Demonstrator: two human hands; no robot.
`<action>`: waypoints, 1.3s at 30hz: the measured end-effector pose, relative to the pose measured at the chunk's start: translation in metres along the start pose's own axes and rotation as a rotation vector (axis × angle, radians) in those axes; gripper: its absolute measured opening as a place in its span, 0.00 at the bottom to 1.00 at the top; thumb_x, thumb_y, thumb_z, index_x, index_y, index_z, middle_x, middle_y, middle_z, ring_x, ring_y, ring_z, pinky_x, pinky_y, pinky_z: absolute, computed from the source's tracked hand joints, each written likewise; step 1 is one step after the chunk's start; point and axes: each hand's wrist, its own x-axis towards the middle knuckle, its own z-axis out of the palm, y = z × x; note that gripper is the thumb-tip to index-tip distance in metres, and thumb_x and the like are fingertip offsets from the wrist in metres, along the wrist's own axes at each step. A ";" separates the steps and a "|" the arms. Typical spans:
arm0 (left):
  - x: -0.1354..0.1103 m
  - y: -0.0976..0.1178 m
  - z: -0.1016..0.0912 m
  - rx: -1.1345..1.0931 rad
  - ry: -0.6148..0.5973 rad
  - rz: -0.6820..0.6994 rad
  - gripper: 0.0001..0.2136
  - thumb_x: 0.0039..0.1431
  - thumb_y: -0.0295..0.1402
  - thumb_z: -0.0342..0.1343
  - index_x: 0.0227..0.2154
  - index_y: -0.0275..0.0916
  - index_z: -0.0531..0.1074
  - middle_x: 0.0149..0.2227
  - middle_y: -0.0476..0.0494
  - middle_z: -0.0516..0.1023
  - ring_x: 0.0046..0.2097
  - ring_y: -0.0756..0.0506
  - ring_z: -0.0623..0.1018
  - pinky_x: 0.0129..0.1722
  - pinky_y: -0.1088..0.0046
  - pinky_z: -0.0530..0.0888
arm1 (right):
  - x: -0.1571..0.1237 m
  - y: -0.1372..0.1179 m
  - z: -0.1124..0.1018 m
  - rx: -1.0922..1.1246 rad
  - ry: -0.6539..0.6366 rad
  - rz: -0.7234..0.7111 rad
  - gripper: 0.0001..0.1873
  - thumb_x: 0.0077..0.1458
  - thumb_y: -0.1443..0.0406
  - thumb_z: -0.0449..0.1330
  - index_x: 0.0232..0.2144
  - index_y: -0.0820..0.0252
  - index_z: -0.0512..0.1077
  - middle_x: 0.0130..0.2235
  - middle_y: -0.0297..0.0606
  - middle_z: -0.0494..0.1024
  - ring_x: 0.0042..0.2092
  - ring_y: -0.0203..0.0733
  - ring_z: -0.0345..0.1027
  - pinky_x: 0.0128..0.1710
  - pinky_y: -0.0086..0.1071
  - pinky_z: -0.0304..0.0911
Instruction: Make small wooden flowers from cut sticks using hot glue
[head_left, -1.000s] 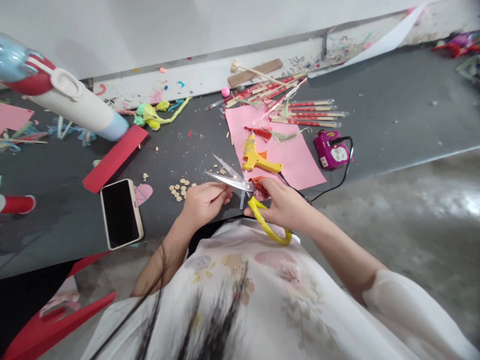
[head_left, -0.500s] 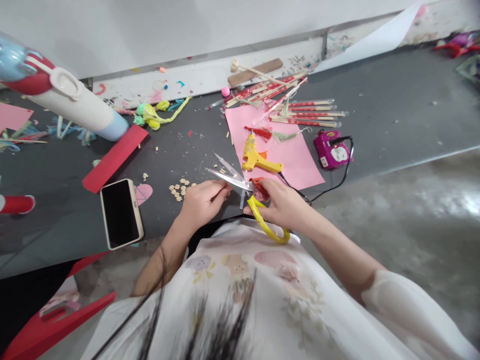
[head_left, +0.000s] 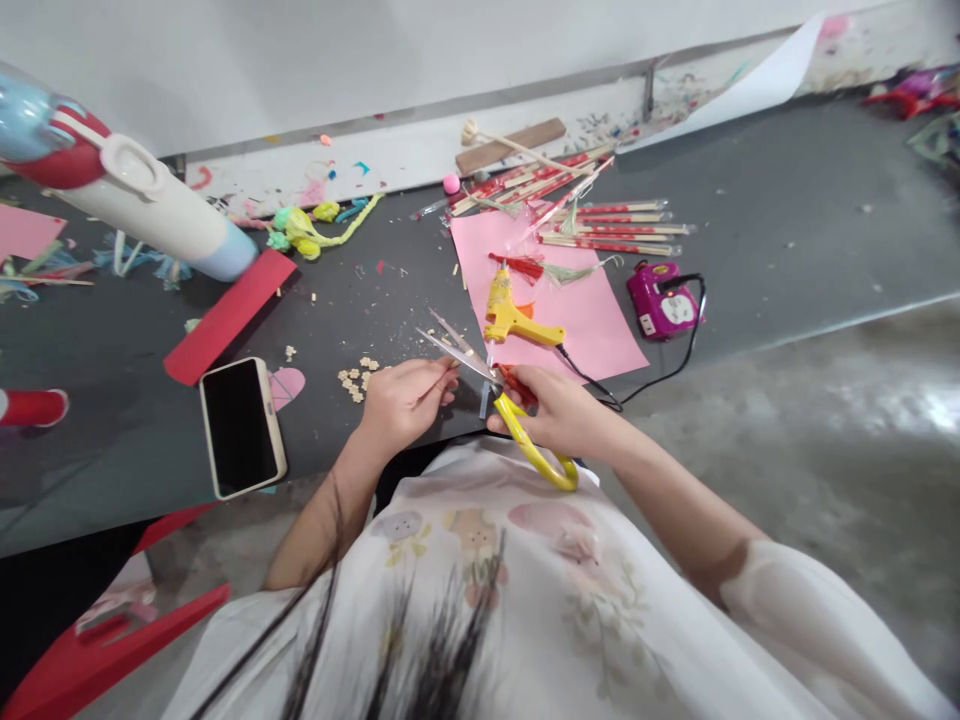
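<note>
The scissors (head_left: 510, 415) are held low over the near edge of the worktop (head_left: 750, 220), blades parted and pointing away to the left. The right hand (head_left: 559, 405) is curled round their handles, with a yellow loop hanging below the palm; this grip probably lets thumb and fingers work the blades. The left hand (head_left: 405, 402) has its thumb and forefinger pressed together close to the blades, perhaps to steady something there, but whatever is pinched is too small to make out.

Just left of that hand lies a cluster of small wooden pieces (head_left: 360, 378), likely kept there for easy reach. Beyond the scissors, a yellow glue gun (head_left: 504, 312) lies on pink paper (head_left: 592, 325), nozzle facing away from the person, perhaps for safety. Its black cord (head_left: 590, 378) curves round to a purple plug box (head_left: 664, 300), near enough to leave slack. Farther back are sticks banded in red (head_left: 615, 230); well to the left, a phone (head_left: 240, 428) lies near a red strip (head_left: 229, 318) and a bottle (head_left: 161, 200).
</note>
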 end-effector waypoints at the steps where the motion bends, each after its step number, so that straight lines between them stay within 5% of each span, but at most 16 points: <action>1: 0.000 0.000 0.000 -0.016 0.005 -0.008 0.10 0.60 0.26 0.55 0.25 0.37 0.77 0.22 0.49 0.80 0.27 0.53 0.79 0.30 0.82 0.73 | 0.000 0.000 -0.001 0.005 -0.013 0.001 0.20 0.48 0.53 0.63 0.25 0.55 0.57 0.27 0.28 0.64 0.27 0.34 0.54 0.27 0.31 0.52; 10: 0.005 0.003 -0.003 -0.181 -0.035 -0.221 0.13 0.62 0.30 0.56 0.22 0.38 0.78 0.19 0.51 0.79 0.21 0.54 0.77 0.27 0.82 0.75 | 0.007 0.000 -0.007 -0.029 -0.134 0.072 0.20 0.49 0.48 0.60 0.28 0.56 0.61 0.27 0.28 0.65 0.27 0.35 0.57 0.27 0.31 0.54; 22: 0.006 0.004 -0.019 -0.585 -0.221 -0.544 0.13 0.57 0.33 0.58 0.19 0.36 0.76 0.17 0.47 0.78 0.16 0.50 0.75 0.16 0.79 0.73 | 0.000 -0.011 -0.006 -0.259 0.011 -0.062 0.23 0.48 0.49 0.63 0.35 0.58 0.60 0.42 0.47 0.71 0.44 0.51 0.66 0.42 0.42 0.64; 29: -0.005 -0.001 -0.014 -0.899 -0.214 -0.716 0.16 0.53 0.44 0.63 0.23 0.34 0.77 0.19 0.43 0.78 0.14 0.50 0.72 0.12 0.77 0.70 | -0.001 -0.011 -0.007 -0.238 0.064 -0.131 0.24 0.45 0.47 0.65 0.32 0.57 0.61 0.37 0.41 0.71 0.37 0.45 0.65 0.36 0.39 0.63; 39: -0.008 -0.003 -0.011 -1.038 -0.206 -0.765 0.13 0.53 0.42 0.65 0.27 0.34 0.80 0.18 0.44 0.77 0.13 0.51 0.71 0.11 0.79 0.68 | 0.001 -0.014 -0.011 -0.233 0.091 -0.132 0.25 0.43 0.48 0.66 0.25 0.55 0.57 0.28 0.32 0.67 0.29 0.37 0.57 0.29 0.31 0.53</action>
